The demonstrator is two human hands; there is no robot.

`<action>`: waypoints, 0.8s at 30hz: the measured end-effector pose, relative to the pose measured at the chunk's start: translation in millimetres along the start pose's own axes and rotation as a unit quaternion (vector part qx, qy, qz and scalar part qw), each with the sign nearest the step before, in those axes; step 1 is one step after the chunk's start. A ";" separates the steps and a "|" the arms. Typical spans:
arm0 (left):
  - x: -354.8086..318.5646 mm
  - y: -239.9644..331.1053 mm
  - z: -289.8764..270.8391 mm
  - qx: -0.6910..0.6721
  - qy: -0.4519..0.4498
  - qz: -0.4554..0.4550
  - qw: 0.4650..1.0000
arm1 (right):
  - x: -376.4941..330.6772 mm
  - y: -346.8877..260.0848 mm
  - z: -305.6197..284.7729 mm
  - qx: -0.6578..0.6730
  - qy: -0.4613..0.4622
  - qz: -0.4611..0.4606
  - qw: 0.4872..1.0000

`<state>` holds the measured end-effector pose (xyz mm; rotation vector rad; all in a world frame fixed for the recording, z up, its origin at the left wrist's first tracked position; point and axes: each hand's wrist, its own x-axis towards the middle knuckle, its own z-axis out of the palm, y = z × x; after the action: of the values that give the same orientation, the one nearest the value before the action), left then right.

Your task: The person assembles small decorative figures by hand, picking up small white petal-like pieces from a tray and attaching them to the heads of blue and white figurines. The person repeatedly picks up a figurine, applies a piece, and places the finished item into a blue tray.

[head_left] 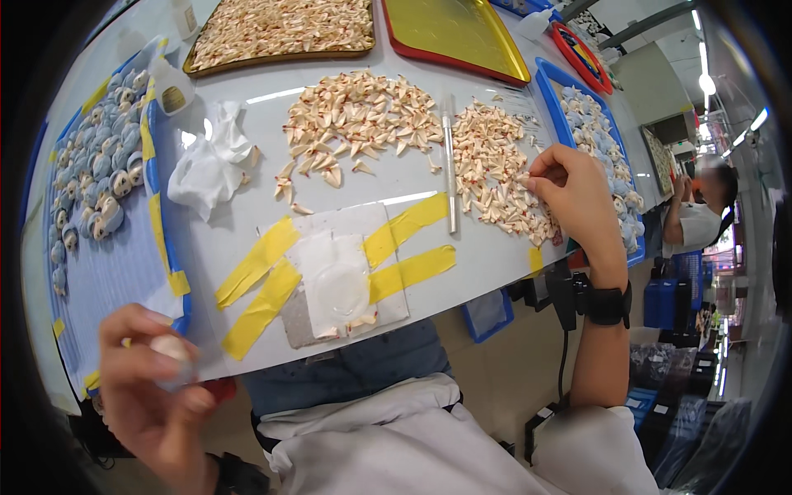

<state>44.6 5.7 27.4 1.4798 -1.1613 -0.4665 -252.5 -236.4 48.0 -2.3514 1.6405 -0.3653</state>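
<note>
At the lower left, my left hand point(148, 396) is closed around a small rounded figurine part point(173, 361), cream on top and pale blue below. My right hand point(582, 202) pinches at the edge of the right-hand pile of small cream pointed pieces with red tips point(495, 165); a cream piece seems to sit between thumb and forefinger, partly hidden. Left of that pile lies a metal ruler-like bar point(450, 173), with a second pile of the same pieces point(355, 115) beyond it. In front of me a pad with a round clear disc point(340, 290) is taped to the table.
A blue tray point(107, 272) of blue-and-cream figurine parts stands left; another blue tray point(549, 91) stands right. Crumpled white tissue point(210, 165) and a bottle point(172, 89) lie near the left tray. Two gold trays, one full point(280, 33), line the back. A person point(701, 206) sits far right.
</note>
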 end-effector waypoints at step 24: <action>-22.8 -4.5 44.6 -0.458 -0.113 -0.142 0.870 | -64.2 -55.4 -1.7 0.423 -0.014 -0.003 0.906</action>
<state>0.4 1.4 3.8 0.7497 -0.6983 -1.2277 -226.0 -157.6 64.6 -1.6760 1.1140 -0.8381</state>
